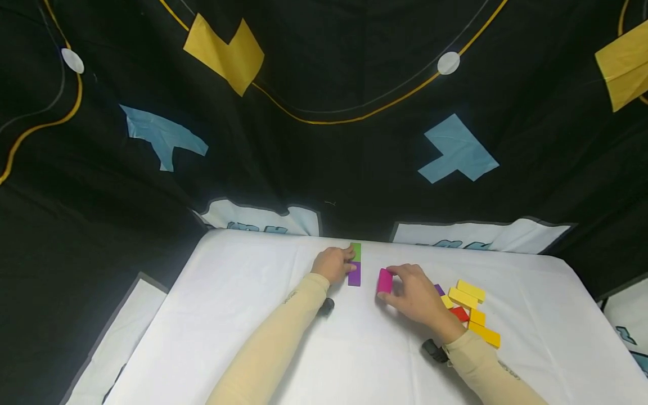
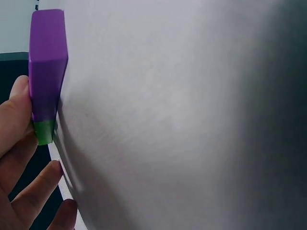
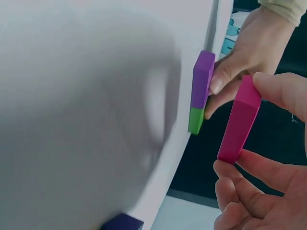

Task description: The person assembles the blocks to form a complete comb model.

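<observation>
A magenta block [image 1: 385,282] is pinched by its two ends in my right hand [image 1: 416,294], above the white table; the right wrist view shows thumb on one end of this magenta block [image 3: 238,122] and fingertips on the other. Left of it, a purple block [image 1: 355,276] and a green block [image 1: 356,252] lie end to end in a line, the green one farther away. My left hand [image 1: 333,264] touches their left side, thumb by the purple block [image 2: 48,52] and a finger by the green one. Its other fingers are spread.
Right of my right hand lies a loose group of blocks: several yellow and orange ones [image 1: 463,298], a red one [image 1: 459,314] and a partly hidden purple one [image 1: 439,289]. A black patterned cloth [image 1: 324,169] hangs behind the far edge of the white table [image 1: 243,292].
</observation>
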The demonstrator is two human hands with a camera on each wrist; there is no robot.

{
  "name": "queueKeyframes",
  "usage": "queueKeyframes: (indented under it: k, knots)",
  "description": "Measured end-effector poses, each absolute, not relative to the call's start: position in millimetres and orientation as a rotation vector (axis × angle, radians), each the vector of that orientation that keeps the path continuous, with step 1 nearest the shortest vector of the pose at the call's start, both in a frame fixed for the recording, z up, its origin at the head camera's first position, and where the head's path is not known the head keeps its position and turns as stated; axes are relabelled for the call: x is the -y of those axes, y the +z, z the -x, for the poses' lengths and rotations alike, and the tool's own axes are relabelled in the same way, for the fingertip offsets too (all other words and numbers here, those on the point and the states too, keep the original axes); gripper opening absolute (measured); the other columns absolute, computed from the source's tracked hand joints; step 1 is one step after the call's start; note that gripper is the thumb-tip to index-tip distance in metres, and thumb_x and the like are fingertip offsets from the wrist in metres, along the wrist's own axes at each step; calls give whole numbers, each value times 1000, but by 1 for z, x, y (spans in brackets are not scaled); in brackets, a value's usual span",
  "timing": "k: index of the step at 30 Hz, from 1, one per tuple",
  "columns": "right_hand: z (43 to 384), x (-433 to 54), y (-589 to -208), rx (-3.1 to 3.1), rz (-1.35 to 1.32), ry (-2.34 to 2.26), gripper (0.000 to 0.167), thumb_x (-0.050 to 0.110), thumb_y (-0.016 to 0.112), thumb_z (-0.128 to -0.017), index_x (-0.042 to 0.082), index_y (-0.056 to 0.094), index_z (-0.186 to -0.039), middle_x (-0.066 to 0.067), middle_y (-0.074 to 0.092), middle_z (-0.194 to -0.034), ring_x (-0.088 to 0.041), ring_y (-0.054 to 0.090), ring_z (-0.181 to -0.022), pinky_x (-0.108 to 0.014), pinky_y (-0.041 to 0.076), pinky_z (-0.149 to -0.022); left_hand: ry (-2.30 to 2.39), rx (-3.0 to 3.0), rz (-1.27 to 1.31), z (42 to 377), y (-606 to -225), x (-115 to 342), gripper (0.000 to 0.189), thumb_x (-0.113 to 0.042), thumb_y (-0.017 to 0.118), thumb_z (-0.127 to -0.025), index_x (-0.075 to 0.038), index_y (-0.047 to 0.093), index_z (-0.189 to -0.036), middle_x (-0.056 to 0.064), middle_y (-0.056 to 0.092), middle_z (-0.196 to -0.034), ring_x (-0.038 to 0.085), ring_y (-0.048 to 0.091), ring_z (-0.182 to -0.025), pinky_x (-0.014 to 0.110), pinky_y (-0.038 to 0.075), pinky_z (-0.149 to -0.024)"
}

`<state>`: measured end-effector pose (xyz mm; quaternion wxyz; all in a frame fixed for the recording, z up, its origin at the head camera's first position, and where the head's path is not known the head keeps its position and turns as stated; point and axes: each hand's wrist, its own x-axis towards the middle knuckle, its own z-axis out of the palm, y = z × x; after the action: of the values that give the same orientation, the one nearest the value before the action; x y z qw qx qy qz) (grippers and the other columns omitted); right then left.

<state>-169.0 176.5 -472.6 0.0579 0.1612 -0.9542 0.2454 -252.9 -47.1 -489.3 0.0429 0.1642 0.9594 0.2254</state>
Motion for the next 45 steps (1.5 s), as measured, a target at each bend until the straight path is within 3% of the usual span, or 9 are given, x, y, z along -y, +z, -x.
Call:
queueKeyframes:
  k: [23, 30, 45]
  knots:
    - [159, -142, -482, 2916, -600, 763, 61, 35, 87, -77, 3, 68, -125, -10, 68, -119, -25, 59, -112, -42, 55, -94, 600, -2951, -521, 253, -488, 48, 45, -34, 72, -92, -18, 66, -133, -5, 52, -147, 27, 52, -134, 40, 43, -111]
    - [159, -133, -486, 2885, -672, 721, 59, 35, 87, -76, 2, 70, -122, -8, 69, -113, -23, 58, -105, -38, 56, -90, 614, -2949, -511, 252, -486, 47, 45, -35, 71, -92, -19, 65, -134, -5, 51, -148, 27, 51, -135, 40, 42, -111]
    - [164, -119, -488, 2920, -694, 684, 59, 38, 87, -76, 3, 70, -121, -11, 70, -110, -25, 60, -104, -40, 56, -91, 603, -2948, -505, 252, -487, 47, 45, -35, 72, -92, -20, 65, -134, -5, 50, -150, 29, 51, -135, 44, 42, -111]
